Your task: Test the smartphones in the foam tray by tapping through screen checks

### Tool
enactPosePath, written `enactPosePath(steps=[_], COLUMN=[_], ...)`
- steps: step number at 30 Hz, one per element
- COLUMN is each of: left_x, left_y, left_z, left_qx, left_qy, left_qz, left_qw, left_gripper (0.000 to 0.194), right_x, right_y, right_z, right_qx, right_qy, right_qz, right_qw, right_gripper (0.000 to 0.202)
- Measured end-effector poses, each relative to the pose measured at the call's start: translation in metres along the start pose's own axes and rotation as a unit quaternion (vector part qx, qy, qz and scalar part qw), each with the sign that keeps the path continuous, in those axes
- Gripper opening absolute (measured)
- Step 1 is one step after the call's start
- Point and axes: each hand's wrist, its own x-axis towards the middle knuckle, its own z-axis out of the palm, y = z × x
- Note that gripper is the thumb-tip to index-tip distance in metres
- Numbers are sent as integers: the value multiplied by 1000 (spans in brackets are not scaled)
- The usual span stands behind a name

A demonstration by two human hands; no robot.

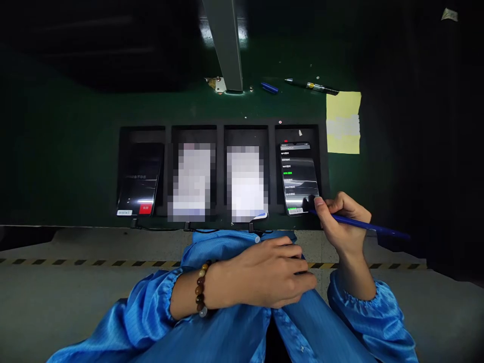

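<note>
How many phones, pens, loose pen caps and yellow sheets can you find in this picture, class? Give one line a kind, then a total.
Phones: 4
Pens: 2 (blue pen in the right hand, black pen on the bench)
Loose pen cap: 1
Yellow sheet: 1
Total: 8

The long, thin plastic pen (378, 229) is dark blue. The flat black glass phone (300, 177) by it shows white and green words. The round-bead bracelet (199, 291) is brown, yellow and white. The flat floor tape (75, 262) has black and yellow stripes.
</note>
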Motion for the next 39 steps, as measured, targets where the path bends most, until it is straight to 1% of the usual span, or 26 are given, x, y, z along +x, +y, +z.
enactPosePath(steps=[8,12,16,23,27,31,36,39], left_x=[-1,-2,-1,-1,0,0,-2,-3], left_y=[1,0,0,-1,-1,-1,-1,-1], left_z=[1,1,1,1,0,-1,-2,-4], left_qx=[2,-2,-7,-12,-17,-10,-7,-4], left_qy=[-4,-3,-1,-12,3,1,-4,-9], left_qz=[-5,-6,-4,-12,-9,-9,-9,-13], left_qw=[1000,1000,1000,1000,1000,1000,1000,1000], left_gripper=[8,7,7,12,11,12,14,12], right_x=[2,0,0,2,0,0,0,4], right_y=[-3,-2,-4,-5,0,2,2,-1], right_z=[1,1,0,-1,-1,0,0,-2], right_qx=[-18,-38,-40,-35,-9,-25,-22,-7], right_qy=[-1,-7,-10,-22,-1,10,-5,-14], right_qz=[-8,5,15,-3,18,29,21,29], right_qw=[1000,999,999,999,1000,999,1000,999], right_gripper=[52,51,53,51,52,52,53,54])
